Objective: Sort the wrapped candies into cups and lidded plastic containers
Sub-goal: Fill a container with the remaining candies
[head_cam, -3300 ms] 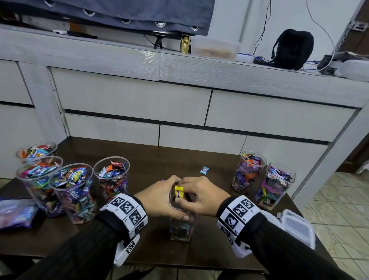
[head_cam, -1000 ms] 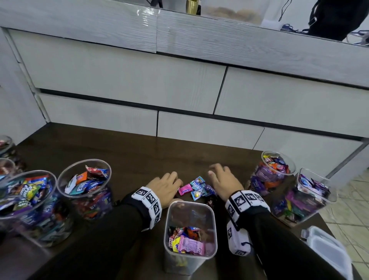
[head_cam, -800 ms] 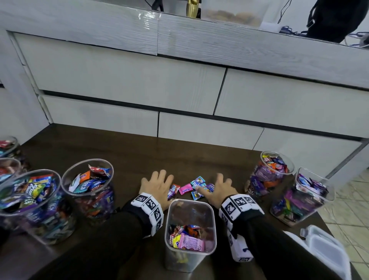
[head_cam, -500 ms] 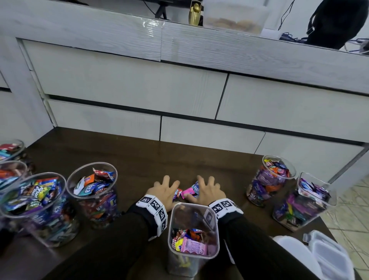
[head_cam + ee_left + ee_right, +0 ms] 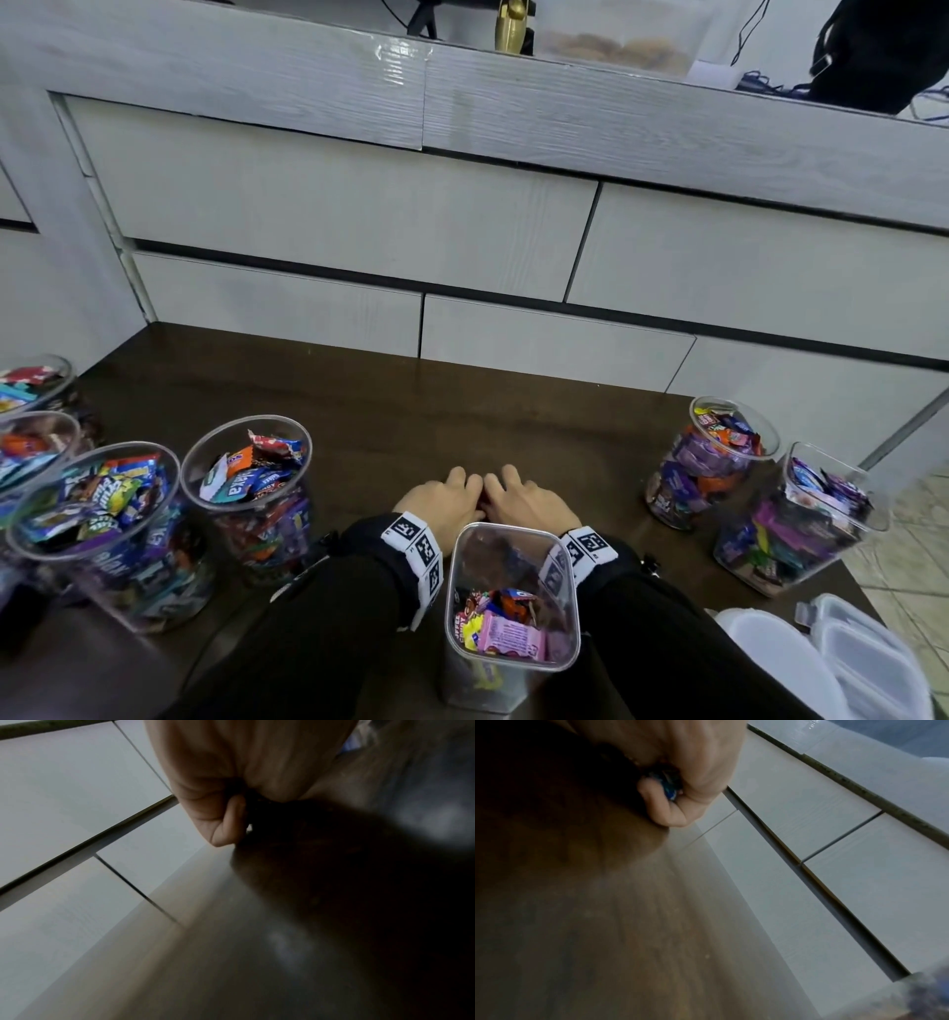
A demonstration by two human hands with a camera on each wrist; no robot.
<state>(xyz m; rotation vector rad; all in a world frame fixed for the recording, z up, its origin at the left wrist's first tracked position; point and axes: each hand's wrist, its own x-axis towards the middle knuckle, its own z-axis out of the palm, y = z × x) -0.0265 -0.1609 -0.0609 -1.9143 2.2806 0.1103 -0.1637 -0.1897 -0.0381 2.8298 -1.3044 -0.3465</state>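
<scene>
My two hands lie side by side on the dark table, just behind an open square plastic container with several wrapped candies at its bottom. The left hand and right hand touch at the fingers and cover the loose candies gathered between them. In the right wrist view the right hand curls its thumb and fingers round a blue-wrapped candy. From the left wrist, the left hand shows its thumb folded against the fingers over something dark.
Several round cups full of candies stand at the left, the nearest beside my left forearm. A filled round cup and a filled square container stand at the right. White lids lie at the front right corner. Grey drawers back the table.
The hands, spread flat and apart around the loose candies a second ago, have swept together. The candies that lay between them are now hidden under the closed fingers.
</scene>
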